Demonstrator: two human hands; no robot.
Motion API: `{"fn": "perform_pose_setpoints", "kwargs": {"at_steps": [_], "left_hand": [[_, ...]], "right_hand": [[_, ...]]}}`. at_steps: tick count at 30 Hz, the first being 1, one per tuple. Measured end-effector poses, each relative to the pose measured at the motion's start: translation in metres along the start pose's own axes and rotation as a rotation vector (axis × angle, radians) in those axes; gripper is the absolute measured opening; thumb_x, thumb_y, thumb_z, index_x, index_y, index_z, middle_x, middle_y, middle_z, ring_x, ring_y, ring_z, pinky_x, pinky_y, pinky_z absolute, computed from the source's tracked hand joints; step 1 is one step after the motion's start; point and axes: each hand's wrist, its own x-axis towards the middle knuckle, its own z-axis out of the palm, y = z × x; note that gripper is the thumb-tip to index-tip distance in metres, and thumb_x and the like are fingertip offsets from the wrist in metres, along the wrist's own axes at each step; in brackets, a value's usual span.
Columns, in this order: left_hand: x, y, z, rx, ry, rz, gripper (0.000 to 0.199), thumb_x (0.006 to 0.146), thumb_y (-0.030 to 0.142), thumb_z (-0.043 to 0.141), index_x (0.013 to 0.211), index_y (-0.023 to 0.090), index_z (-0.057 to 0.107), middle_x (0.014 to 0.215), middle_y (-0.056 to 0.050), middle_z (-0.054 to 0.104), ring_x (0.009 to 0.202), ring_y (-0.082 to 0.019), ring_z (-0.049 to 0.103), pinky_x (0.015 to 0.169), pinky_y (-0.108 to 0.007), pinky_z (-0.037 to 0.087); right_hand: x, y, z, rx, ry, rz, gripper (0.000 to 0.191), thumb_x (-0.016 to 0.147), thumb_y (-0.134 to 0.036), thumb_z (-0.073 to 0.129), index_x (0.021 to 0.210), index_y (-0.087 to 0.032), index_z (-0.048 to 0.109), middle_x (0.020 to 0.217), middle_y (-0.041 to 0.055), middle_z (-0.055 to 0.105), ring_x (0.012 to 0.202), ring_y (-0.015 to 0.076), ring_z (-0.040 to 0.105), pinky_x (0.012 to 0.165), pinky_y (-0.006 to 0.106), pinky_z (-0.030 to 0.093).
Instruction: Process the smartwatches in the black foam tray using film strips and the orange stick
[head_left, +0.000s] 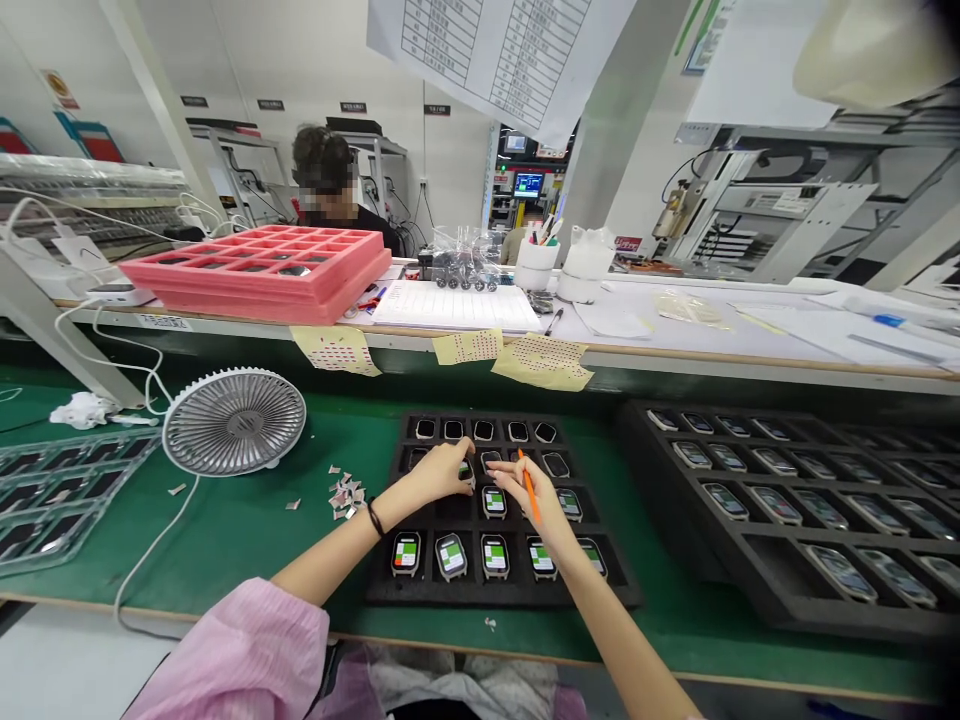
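Observation:
A black foam tray (517, 592) lies on the green mat in front of me, with rows of square watch heads in its pockets. My left hand (439, 470) reaches over the second row, thumb and fingers closed around the edges of a watch head (466, 474), which they partly hide. My right hand (536, 495) grips a slim orange pen-shaped tool (529, 485) that slants upward, and its fingertips are beside another watch head (491, 463). Several front watch heads, such as the lit one (495, 556), show green and white screens. Those at the back have dark screens.
At right stands a larger stack of black foam trays (765, 590) with more watch heads. A round fan (234, 422), small scraps (346, 495) and clear plastic trays (90, 500) are at left. A shelf (675, 370) carries a pink foam tray (262, 300). Someone sits beyond.

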Motion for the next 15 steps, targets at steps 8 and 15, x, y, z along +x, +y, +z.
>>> {"fn": "perform_pose_setpoints", "kwargs": {"at_steps": [8,15], "left_hand": [[-0.05,0.018,-0.01,-0.516,0.345,0.271,0.048,0.072,0.031,0.075,0.113,0.021,0.05,0.113,-0.007,0.064,0.105,-0.022,0.062,0.092,-0.035,0.051],[-0.072,0.028,-0.012,-0.438,0.527,0.441,0.041,0.077,0.034,0.072,0.11,0.02,0.053,0.111,-0.011,0.065,0.105,-0.024,0.063,0.092,-0.04,0.052]], "right_hand": [[-0.007,-0.029,0.014,0.469,-0.253,0.269,0.047,0.071,-0.041,0.074,0.064,-0.023,0.031,0.067,-0.0041,0.053,0.068,0.0133,0.062,0.072,0.032,0.055],[-0.017,-0.052,0.021,0.548,-0.338,0.268,0.048,0.071,-0.032,0.075,0.063,-0.022,0.029,0.064,-0.0069,0.037,0.055,0.0071,0.046,0.058,0.022,0.046]]}}
